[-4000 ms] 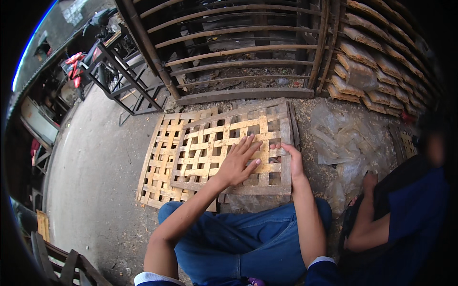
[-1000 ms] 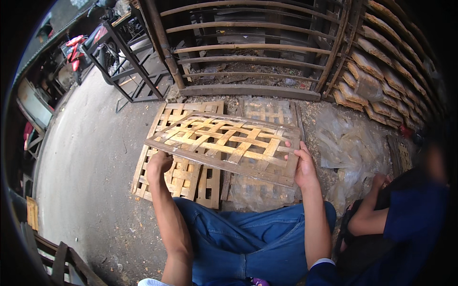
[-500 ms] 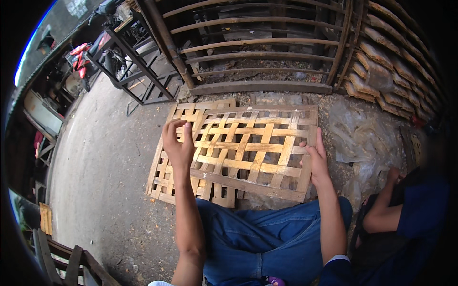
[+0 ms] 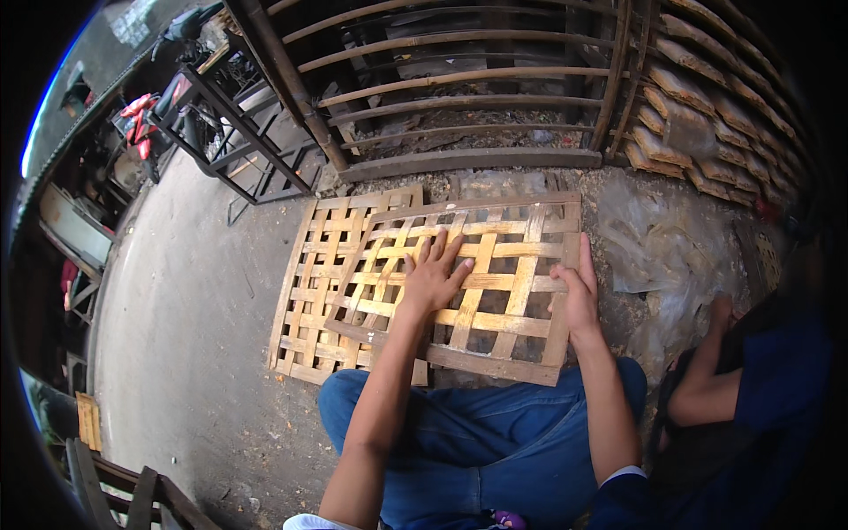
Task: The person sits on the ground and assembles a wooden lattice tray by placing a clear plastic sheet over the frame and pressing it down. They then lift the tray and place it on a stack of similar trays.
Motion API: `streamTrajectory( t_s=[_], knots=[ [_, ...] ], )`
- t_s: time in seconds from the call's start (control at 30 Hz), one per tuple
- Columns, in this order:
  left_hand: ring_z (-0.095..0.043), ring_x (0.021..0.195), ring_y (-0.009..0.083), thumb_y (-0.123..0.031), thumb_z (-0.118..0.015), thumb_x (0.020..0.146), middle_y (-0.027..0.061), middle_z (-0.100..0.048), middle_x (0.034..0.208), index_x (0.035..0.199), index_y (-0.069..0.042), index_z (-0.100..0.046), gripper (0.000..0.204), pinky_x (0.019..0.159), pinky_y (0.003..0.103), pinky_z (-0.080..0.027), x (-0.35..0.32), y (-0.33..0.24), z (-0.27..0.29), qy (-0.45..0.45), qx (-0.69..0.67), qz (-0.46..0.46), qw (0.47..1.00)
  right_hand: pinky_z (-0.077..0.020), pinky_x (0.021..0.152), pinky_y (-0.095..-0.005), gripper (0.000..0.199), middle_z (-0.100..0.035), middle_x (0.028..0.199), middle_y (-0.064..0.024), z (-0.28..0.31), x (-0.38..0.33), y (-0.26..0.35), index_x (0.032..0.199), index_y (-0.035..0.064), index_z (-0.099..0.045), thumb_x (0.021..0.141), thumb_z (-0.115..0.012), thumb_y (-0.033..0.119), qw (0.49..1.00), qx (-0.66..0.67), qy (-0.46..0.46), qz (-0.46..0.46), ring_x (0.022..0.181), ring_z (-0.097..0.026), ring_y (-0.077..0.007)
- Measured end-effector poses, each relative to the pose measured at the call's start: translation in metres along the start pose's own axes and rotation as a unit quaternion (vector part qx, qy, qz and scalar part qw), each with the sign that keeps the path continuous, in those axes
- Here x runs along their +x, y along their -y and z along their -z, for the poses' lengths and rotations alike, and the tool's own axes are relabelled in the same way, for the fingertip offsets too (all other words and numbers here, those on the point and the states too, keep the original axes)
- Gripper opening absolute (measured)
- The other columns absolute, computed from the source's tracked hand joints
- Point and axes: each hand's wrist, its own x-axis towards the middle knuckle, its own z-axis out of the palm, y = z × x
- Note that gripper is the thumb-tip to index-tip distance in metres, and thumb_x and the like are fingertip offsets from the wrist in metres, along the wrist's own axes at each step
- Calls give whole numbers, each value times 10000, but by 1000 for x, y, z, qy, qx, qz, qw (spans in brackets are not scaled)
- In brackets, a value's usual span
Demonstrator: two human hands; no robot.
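Observation:
A woven bamboo lattice panel (image 4: pixel 504 281) with a flat wooden frame is tilted in front of my knees. My right hand (image 4: pixel 579 296) grips its right edge, thumb on top and fingers partly hidden beneath. Spread flat on the woven strips near the panel's middle is my left hand (image 4: pixel 433 274), holding nothing. Under the panel's left part lies a second lattice panel (image 4: pixel 309 291) of the same kind, on the ground and partly covered.
A bamboo rack (image 4: pixel 459 79) stands ahead. Stacked slabs (image 4: pixel 698 115) fill the far right, with crumpled plastic sheeting (image 4: pixel 649 234) below. Another person's arm (image 4: pixel 707 389) is close on my right. A dark metal frame (image 4: pixel 238 132) and a red motorcycle (image 4: pixel 140 119) stand at the left.
My left hand has come down from above the panel's left side and moved right onto the weave, its fingers now spread. The right hand keeps its hold on the edge.

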Motion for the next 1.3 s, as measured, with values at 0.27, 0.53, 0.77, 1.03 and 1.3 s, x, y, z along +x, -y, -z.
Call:
streamTrajectory(
  t_s=[0.27,0.53,0.77,1.03,1.3],
  knots=[
    [-186,1483,497,-606,-300,1014,214,-189,1640,1563,-169,-329,702,1121,723,-188,4,115,-14,-70,-9,263,962,-444,464,-226,756,-553,917,-15,21,14,11,1611,139,-177,939,-522,176,1000,-5,20,-1,773,-537,-81],
    [-161,1525,368,-593,-365,1008,143,-184,1656,1578,-248,-295,669,1210,585,-139,-20,-104,1,-25,-35,-166,985,-434,475,-227,810,-552,935,-10,23,10,8,1609,138,-179,908,-578,208,1000,6,16,7,827,-537,-82],
    [-122,1535,357,-718,-298,963,37,-110,1684,1606,-274,-185,789,1199,632,-104,0,73,-17,12,-28,101,994,-437,480,-238,836,-559,971,-20,23,14,5,1604,145,-192,882,-607,218,1000,8,12,7,833,-542,-92],
    [-346,1447,390,-633,-313,1003,229,-318,1583,1559,-123,-319,754,1188,438,-290,-7,188,27,209,57,249,944,-439,477,-235,811,-562,984,-25,20,19,-2,1595,143,-216,882,-599,195,1000,12,1,19,830,-543,-98],
    [-137,1526,388,-638,-361,989,146,-147,1665,1588,-229,-267,732,1211,578,-132,-33,-68,-5,4,48,-220,974,-435,476,-217,793,-586,1052,-34,18,14,4,1590,132,-229,888,-594,179,1000,-17,0,21,846,-556,-94]
  ],
)
